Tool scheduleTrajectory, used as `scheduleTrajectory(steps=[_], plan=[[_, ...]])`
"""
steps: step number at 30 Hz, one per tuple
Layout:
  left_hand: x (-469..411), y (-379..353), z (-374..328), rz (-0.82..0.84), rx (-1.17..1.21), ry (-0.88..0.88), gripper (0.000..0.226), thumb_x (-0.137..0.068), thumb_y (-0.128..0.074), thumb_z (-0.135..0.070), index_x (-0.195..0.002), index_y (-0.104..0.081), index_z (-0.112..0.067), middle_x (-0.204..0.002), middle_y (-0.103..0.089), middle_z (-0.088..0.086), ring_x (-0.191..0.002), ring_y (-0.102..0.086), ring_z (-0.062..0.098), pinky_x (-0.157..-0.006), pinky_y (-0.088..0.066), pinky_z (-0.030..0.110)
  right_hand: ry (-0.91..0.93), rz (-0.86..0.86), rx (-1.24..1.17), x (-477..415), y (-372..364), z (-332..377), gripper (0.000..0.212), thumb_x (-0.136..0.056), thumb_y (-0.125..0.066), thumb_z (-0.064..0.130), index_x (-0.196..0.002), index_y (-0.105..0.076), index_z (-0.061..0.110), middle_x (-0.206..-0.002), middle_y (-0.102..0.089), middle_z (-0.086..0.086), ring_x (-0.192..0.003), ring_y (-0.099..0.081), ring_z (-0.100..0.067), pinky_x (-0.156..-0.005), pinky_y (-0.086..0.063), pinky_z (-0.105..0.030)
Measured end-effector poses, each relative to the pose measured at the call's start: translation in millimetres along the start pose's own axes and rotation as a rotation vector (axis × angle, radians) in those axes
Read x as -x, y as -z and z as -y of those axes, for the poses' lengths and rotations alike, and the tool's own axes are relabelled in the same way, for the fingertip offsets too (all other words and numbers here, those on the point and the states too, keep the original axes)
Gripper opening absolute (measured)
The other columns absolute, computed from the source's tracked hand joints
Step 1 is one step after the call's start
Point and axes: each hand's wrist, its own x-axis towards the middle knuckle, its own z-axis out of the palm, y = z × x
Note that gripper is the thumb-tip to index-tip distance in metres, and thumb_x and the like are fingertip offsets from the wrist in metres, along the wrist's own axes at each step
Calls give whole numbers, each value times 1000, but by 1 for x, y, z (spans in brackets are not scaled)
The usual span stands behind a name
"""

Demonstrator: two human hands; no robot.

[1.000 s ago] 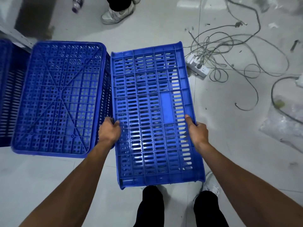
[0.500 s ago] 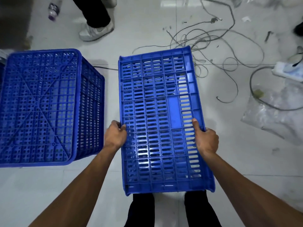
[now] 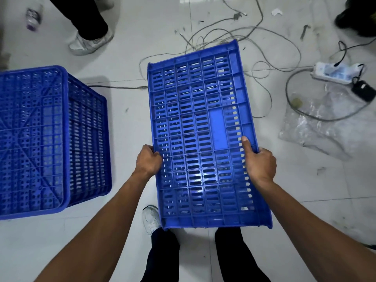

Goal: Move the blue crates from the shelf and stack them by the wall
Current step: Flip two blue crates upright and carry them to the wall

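Note:
I carry a blue slotted crate (image 3: 201, 127) in front of me, its perforated side facing up, above the white tiled floor. My left hand (image 3: 148, 161) grips its left long edge with curled fingers. My right hand (image 3: 259, 162) grips the right long edge, thumb laid along the top face. A stack of blue crates (image 3: 50, 137) stands upside down on the floor to my left, apart from the carried crate.
Loose grey cables (image 3: 234, 37) lie on the floor ahead. A white power strip (image 3: 333, 75), a black adapter (image 3: 363, 91) and a clear plastic bag (image 3: 317, 123) are at right. Another person's legs and white shoe (image 3: 89, 42) stand at upper left, near a plastic bottle (image 3: 33, 17).
The view has shifted right: the stacked crates slid further left in the frame and the power strip moved to the right edge. Both hands keep the same grip on the crate.

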Motion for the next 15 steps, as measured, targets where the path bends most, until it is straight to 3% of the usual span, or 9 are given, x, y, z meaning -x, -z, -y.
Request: scheduleTrajectory(steps=[4,9,12,15], plan=[[6,-11,-11,74,31,22,13,-92,-45,-3,-98,-55,-7,-92,-62,6,-80,-59,21,-70,-47,31,21,8,32,0,11,-2,68,-82,-40,81,-60,-39,16,-63,-53,-4,-61,-53,-26,-60,-44,-36],[9,-11,-18,103,36,50,19,-88,-47,-7,-106,-53,-6,-99,-62,8,-78,-60,19,-70,-50,34,23,34,34,4,14,2,67,-84,-37,79,-64,-40,15,-67,-54,-4,-66,-55,-27,-63,-46,-38],[7,-6,-21,52,-86,16,48,-83,-51,-18,-128,-48,-3,-125,-54,17,-99,-64,34,-83,-57,47,36,68,35,15,7,4,59,-80,-32,83,-72,-36,25,-78,-53,-2,-72,-52,-23,-68,-47,-38],[17,0,-30,-72,-132,-175,54,-92,-53,-23,-143,-37,-12,-144,-39,7,-116,-57,29,-98,-50,46,93,100,43,34,-3,10,50,-83,-33,79,-71,-31,30,-80,-54,-2,-71,-51,-22,-67,-46,-36]])
